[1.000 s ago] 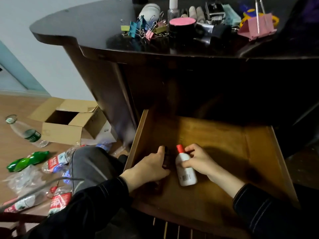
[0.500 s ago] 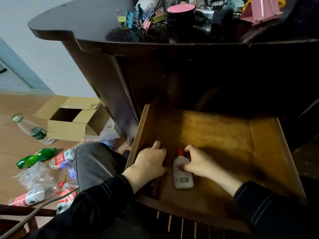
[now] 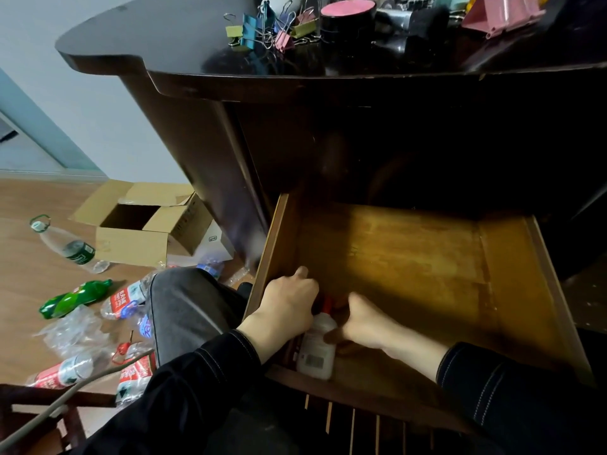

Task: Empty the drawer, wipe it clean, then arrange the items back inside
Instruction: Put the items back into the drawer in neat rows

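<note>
The wooden drawer (image 3: 427,257) stands pulled out under the dark desk, its floor mostly bare. A white bottle (image 3: 317,353) with a red cap lies in the near left corner, base toward the front wall. My right hand (image 3: 364,323) grips the bottle from the right, thumb on its side. My left hand (image 3: 285,310) is just left of it, fingers curled down over a dark item that is almost wholly hidden. Both hands touch near the red cap.
Binder clips (image 3: 262,27), a black jar with a pink lid (image 3: 348,14) and a pink holder (image 3: 502,11) crowd the desktop. An open cardboard box (image 3: 141,231) and several plastic bottles, one green (image 3: 75,298), lie on the floor at left. My knee (image 3: 187,307) is beside the drawer.
The white bottle has gone from held up off the floor to lying flat, pulled toward the front left corner. Both hands moved nearer together and toward me. The view tilted down.
</note>
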`<state>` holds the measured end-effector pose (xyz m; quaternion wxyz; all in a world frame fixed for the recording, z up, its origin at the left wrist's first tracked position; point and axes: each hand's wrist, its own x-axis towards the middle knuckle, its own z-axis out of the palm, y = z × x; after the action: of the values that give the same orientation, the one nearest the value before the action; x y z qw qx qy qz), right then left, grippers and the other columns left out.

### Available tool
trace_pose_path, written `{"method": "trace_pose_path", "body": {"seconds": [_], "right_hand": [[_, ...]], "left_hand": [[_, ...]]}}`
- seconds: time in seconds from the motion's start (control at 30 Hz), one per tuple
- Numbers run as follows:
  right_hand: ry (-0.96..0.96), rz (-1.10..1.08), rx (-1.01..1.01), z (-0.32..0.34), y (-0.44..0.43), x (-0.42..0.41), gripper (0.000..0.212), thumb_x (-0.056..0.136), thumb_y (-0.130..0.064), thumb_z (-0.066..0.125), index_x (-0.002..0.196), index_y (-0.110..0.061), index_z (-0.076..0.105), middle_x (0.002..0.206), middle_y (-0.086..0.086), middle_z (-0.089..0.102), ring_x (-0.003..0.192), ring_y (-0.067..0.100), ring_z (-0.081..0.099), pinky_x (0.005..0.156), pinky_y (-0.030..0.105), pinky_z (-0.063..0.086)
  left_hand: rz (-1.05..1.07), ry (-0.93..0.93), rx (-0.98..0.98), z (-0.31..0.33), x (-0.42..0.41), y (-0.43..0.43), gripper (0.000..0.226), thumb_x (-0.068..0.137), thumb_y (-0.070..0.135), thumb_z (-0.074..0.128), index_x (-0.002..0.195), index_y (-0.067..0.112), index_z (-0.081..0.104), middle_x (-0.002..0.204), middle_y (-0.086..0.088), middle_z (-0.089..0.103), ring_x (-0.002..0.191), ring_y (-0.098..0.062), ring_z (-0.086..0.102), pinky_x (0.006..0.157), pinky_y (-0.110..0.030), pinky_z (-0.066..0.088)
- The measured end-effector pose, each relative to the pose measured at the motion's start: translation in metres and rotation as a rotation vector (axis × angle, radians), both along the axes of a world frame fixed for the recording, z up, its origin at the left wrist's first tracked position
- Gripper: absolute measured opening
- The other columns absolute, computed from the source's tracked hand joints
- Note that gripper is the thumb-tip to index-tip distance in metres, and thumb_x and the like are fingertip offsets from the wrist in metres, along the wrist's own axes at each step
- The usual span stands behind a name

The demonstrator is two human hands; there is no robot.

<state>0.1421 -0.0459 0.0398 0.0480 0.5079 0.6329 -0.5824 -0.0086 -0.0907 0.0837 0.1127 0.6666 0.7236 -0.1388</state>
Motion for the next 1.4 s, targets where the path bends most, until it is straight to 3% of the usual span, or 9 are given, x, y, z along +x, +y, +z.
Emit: {"method": "trace_pose_path", "body": {"seconds": [0.13,0.3,0.6,0.73,0.9,1.0,1.13,1.2,1.4], "right_hand": [[-0.07,0.079,0.113,0.0,-0.006,-0.005,0.056,0.085,-0.017,0.08,0.128,-0.012,0.044,0.12,0.006,0.056,0.105,0.025,0.063,0.083,0.042,0.061],[0.008,0.042,0.016,0.0,-0.007,-0.004,0.048,0.078,-0.013,0.086,0.108,-0.012,0.049,0.11,0.01,0.059,0.091,0.028,0.071,0.069,0.047,0.063],[0.066,0.123,0.011,0.003,0.009,0.004,0.039,0.083,-0.027,0.083,0.107,-0.014,0.054,0.105,0.011,0.067,0.083,0.024,0.074,0.068,0.042,0.064],[0.085,0.105,0.246,0.026,0.02,0.019,0.016,0.096,-0.037,0.065,0.1,-0.021,0.061,0.098,0.0,0.069,0.08,0.016,0.072,0.069,0.041,0.063],[0.156,0.043,0.567,0.091,0.019,0.043,0.007,0.099,-0.037,0.058,0.095,-0.032,0.061,0.095,-0.013,0.065,0.076,0.006,0.069,0.07,0.032,0.062],[0.078,0.151,1.174,0.153,0.014,0.046,0.004,0.1,-0.038,0.055,0.099,-0.036,0.058,0.094,-0.021,0.06,0.085,-0.001,0.058,0.064,0.014,0.048],[0.163,0.216,1.807,0.241,0.013,0.032,0.008,0.097,-0.026,0.056,0.096,-0.023,0.063,0.085,-0.013,0.057,0.083,0.009,0.049,0.058,0.019,0.042],[0.195,0.155,1.888,0.273,0.027,0.021,0.007,0.094,-0.022,0.058,0.095,-0.02,0.064,0.086,-0.009,0.059,0.084,0.012,0.05,0.06,0.02,0.038],[0.01,0.149,1.667,0.297,0.085,-0.001,0.025,0.098,-0.029,0.054,0.122,-0.024,0.061,0.112,-0.008,0.059,0.099,0.015,0.059,0.067,0.026,0.043]], "left_hand": [[-0.009,0.019,0.0,0.0,0.001,-0.002,0.021,0.09,0.025,0.064,0.106,0.012,0.062,0.122,-0.008,0.049,0.092,-0.035,0.065,0.064,-0.035,0.043],[-0.011,0.04,-0.008,0.001,0.002,-0.002,0.02,0.09,0.024,0.062,0.105,0.011,0.062,0.123,-0.01,0.049,0.095,-0.037,0.065,0.064,-0.035,0.04],[0.024,0.023,0.057,0.003,0.006,-0.01,0.036,0.089,0.024,0.065,0.119,0.011,0.05,0.125,-0.01,0.045,0.094,-0.039,0.065,0.061,-0.037,0.037],[0.039,-0.083,0.22,0.013,0.003,-0.016,0.03,0.088,0.018,0.061,0.116,0.016,0.05,0.116,-0.004,0.049,0.092,-0.037,0.064,0.062,-0.04,0.043],[0.15,-0.334,0.573,0.041,-0.011,-0.02,0.026,0.091,0.024,0.059,0.116,0.026,0.06,0.104,0.009,0.063,0.094,-0.019,0.064,0.073,-0.036,0.054],[0.251,-0.518,0.751,0.075,-0.022,-0.015,0.021,0.09,0.024,0.061,0.111,0.028,0.065,0.094,0.013,0.066,0.086,-0.011,0.065,0.071,-0.031,0.053],[0.253,-0.605,1.024,0.128,-0.028,-0.008,0.019,0.089,0.021,0.062,0.105,0.029,0.067,0.084,0.017,0.065,0.074,-0.003,0.06,0.064,-0.028,0.049],[0.227,-0.631,1.121,0.153,-0.032,-0.002,0.019,0.089,0.018,0.061,0.104,0.028,0.067,0.083,0.016,0.065,0.073,-0.004,0.059,0.064,-0.031,0.051],[0.252,-0.653,1.339,0.207,-0.034,0.021,0.008,0.088,0.022,0.063,0.082,0.027,0.06,0.073,0.013,0.061,0.069,-0.007,0.057,0.06,-0.035,0.049]]}}
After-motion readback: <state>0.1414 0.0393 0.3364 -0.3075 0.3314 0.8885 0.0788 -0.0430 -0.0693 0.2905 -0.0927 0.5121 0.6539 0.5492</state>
